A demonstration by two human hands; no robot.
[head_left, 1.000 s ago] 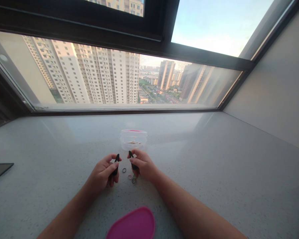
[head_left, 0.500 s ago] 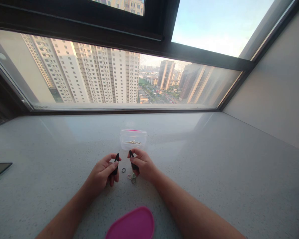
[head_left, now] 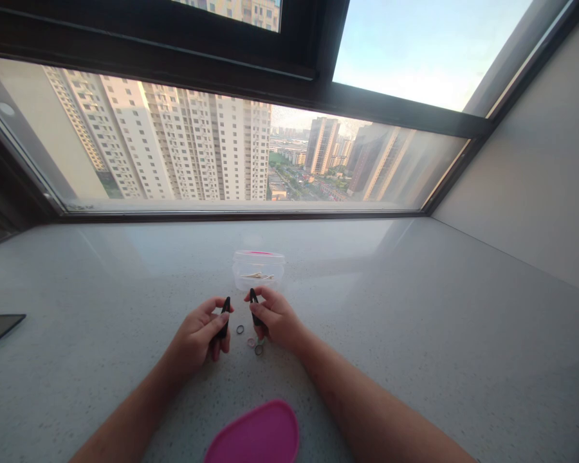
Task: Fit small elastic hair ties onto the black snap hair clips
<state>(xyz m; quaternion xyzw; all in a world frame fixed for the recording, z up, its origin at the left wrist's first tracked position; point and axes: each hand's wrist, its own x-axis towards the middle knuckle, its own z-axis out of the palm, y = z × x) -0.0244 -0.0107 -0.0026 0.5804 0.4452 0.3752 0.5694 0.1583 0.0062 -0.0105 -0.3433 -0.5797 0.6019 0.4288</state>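
My left hand [head_left: 203,331] is closed round a black snap hair clip [head_left: 224,319], its narrow tip pointing up. Opposite it, my right hand [head_left: 276,316] pinches a second black snap hair clip [head_left: 255,308] between thumb and fingers. A gap separates the two clips. On the countertop between and below my hands lie several small rings, among them a dark ring [head_left: 240,330], a pinkish ring [head_left: 251,343] and a grey ring [head_left: 258,350]. A greenish one is partly hidden by my right fingers. Just beyond my hands stands a clear plastic container [head_left: 259,263] holding thin pale sticks [head_left: 258,276].
A bright pink lid [head_left: 255,434] lies on the speckled countertop [head_left: 415,321] near me. At the far left is the corner of a dark flat object [head_left: 0,331]. A dark-framed window [head_left: 251,217] borders the back, and a pale wall [head_left: 525,186] the right.
My right hand has shifted slightly up and to the left with its hair clip. My left hand stays nearly still, and the rings lie where they were.
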